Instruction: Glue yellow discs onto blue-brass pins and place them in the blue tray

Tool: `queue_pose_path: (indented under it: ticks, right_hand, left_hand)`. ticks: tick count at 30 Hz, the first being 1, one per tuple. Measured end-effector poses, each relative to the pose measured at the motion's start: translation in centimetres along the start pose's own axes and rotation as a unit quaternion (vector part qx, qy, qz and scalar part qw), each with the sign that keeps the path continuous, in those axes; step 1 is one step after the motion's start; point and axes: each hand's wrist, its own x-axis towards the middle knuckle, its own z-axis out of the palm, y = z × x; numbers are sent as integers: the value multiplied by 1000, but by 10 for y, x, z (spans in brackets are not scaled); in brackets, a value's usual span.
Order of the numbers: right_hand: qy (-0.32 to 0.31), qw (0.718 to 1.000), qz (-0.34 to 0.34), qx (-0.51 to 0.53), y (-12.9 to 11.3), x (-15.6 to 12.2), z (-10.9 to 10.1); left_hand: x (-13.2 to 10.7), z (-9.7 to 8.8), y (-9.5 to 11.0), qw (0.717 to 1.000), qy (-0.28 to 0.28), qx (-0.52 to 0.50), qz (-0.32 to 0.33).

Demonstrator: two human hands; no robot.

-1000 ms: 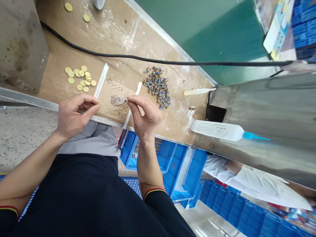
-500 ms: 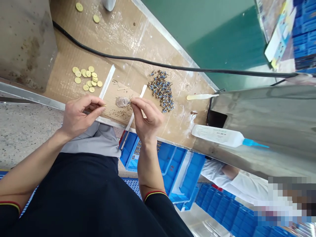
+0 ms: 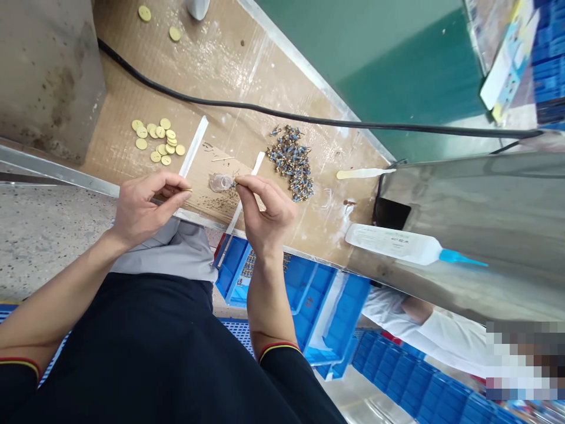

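Note:
My left hand (image 3: pixel 143 206) is closed in a pinch at the table's front edge. A thin yellowish sliver shows at its fingertips, too small to name. My right hand (image 3: pixel 269 215) pinches a small metal part with a bit of blue (image 3: pixel 233 184) between thumb and forefinger. That part is at the rim of a small clear cup (image 3: pixel 219 182), which stands on a piece of cardboard; whether they touch I cannot tell. To the right lies a heap of small brass-and-blue metal parts (image 3: pixel 291 162). Several round yellow discs (image 3: pixel 165 138) are scattered beyond my left hand.
A black cable (image 3: pixel 247 106) crosses the cardboard-covered table (image 3: pixel 220 70). A thin stick (image 3: pixel 223 158) lies behind the cup. On the right are a pale spatula-like strip (image 3: pixel 364 173) and a white bottle with blue nozzle (image 3: pixel 397 244). Blue bins (image 3: pixel 309 294) stand below the edge; a person's white sleeve (image 3: pixel 454 335) shows beyond.
The whole view has shifted slightly. Both hands keep their pinches in nearly the same places, the right one still beside the clear cup.

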Motion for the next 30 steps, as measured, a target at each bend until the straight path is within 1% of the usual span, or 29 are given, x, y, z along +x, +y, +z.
queue_pose_path:
  ticks: [6,13,17,23,25,27,30]
  right_hand:
    - [-1,1000,-9,9,-1,1,-1]
    - [11,999,-13,-40,-4,1,-1]
    - [8,1000,-22,-19,-1,-1,1]
    - [-2,1000,2,-19,1,-4,1]
    - [5,999,-10,-34,0,-3,1]
    - [24,998,-26,-58,-2,-1,1]
    - [37,997,-37,-65,-3,1,2]
  left_hand:
    - [-1,-1,0,1000,-2,-6,-3]
    - [0,0,0,1000,-2,-1,-7]
    - [0,0,1,1000,0,-11,-7]
    - [0,-2,0,1000,-1,0,-9]
    - [0,-3,0,1000,-9,3,5]
    - [2,-3,0,1000,-17,1,14]
    - [3,-4,2,1000,-20,-15,5]
